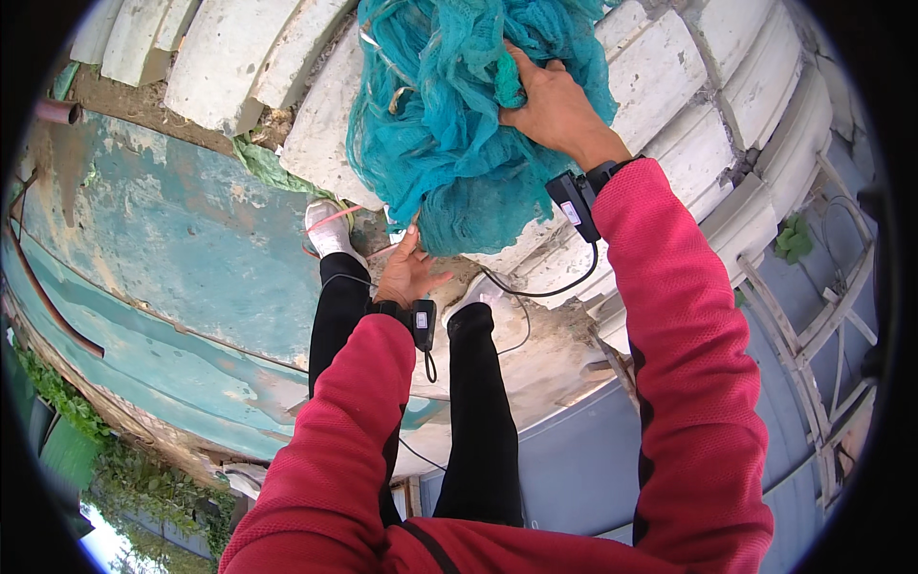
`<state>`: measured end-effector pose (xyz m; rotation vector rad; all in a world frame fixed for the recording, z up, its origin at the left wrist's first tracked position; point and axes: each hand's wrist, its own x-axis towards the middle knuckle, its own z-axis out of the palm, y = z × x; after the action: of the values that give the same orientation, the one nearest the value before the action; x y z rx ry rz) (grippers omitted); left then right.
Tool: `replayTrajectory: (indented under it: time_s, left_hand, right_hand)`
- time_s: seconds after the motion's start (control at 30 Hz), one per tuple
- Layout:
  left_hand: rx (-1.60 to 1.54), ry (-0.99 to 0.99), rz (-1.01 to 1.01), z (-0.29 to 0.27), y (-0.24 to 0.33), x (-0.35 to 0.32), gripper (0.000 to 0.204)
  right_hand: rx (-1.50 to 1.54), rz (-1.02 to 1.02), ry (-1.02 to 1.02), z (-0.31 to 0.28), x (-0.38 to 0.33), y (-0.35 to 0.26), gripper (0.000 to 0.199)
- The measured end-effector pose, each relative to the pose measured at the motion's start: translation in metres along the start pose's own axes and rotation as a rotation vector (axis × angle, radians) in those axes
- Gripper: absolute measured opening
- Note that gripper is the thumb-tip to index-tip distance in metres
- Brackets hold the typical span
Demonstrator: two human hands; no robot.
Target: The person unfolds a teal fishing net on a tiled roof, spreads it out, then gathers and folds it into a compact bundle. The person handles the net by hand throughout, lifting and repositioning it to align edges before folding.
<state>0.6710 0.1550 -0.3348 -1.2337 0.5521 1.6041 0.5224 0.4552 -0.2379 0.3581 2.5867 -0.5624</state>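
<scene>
A big bundle of teal fishing net [449, 124] hangs in front of me, bunched over white curved blocks. My right hand [550, 105] is raised and grips a fold of the net near its upper right side. Lower down, my left hand [406, 273] is held palm up with fingers spread, just under the net's bottom edge, touching or almost touching it. Both arms wear red sleeves, and a small black device is strapped to each wrist with a cable trailing from it.
White curved concrete blocks [239, 57] lie stacked ahead and to the right. A worn teal painted surface [182, 249] stretches on the left. My legs in black trousers and a white shoe [330, 230] stand below. A pale wooden frame [813, 325] is at right.
</scene>
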Motion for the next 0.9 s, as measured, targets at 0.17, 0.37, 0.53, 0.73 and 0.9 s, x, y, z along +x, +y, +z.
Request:
replayTrajectory:
  time_s: [0.17,0.37,0.53,0.73,0.9]
  left_hand:
    - [-0.033,-0.02,0.219,0.046,0.018,-0.046,0.032]
    - [0.152,-0.26,0.483,0.155,0.096,-0.119,0.021]
    - [0.234,-0.32,0.503,0.253,0.124,-0.033,0.005]
    - [0.339,-0.107,0.51,0.27,0.146,0.002,0.009]
    - [0.344,-0.17,0.406,0.28,0.147,-0.002,0.012]
  right_hand:
    - [0.021,-0.013,-0.014,0.002,0.003,0.003,0.095]
    - [0.018,0.064,-0.073,0.009,0.012,0.006,0.086]
    - [-0.034,0.013,-0.117,0.015,0.023,0.02,0.082]
    - [0.586,0.054,-0.035,-0.024,-0.014,0.015,0.082]
    - [0.335,0.212,0.003,-0.023,-0.035,-0.02,0.092]
